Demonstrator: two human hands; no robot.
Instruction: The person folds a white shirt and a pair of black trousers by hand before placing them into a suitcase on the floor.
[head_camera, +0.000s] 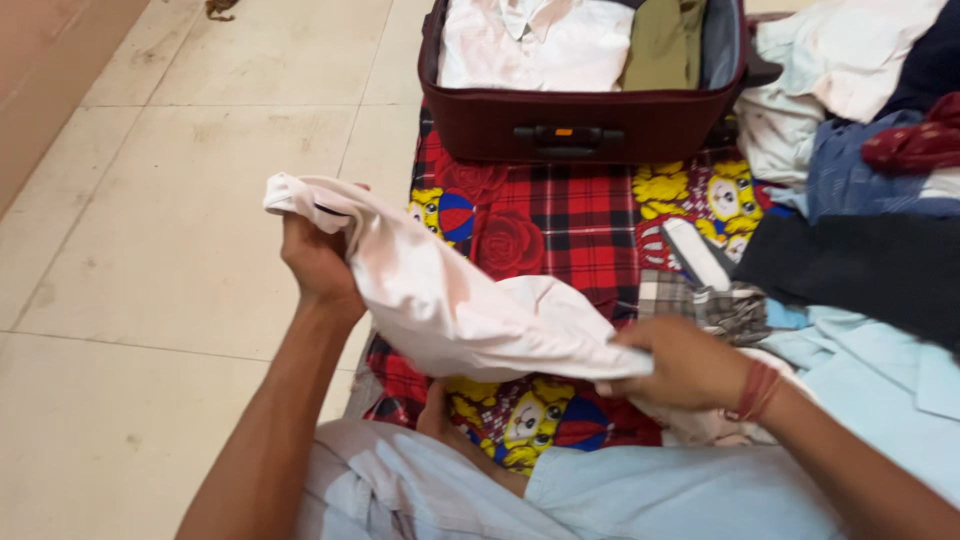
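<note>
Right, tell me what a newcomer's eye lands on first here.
First, the pale pink shirt stretched mid-frame between the left hand and the right hand. Under it lies a bright red checked cloth with yellow cartoon prints. At the top, an open maroon suitcase holds folded clothes, and a loose clothes pile sits at right.

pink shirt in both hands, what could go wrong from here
The pink shirt hangs bunched between the left hand and right hand, so it may crease if folded like this. Its loose middle could drag on the red plaid cloth. The suitcase already looks full, so fitting it could be tight.
</note>
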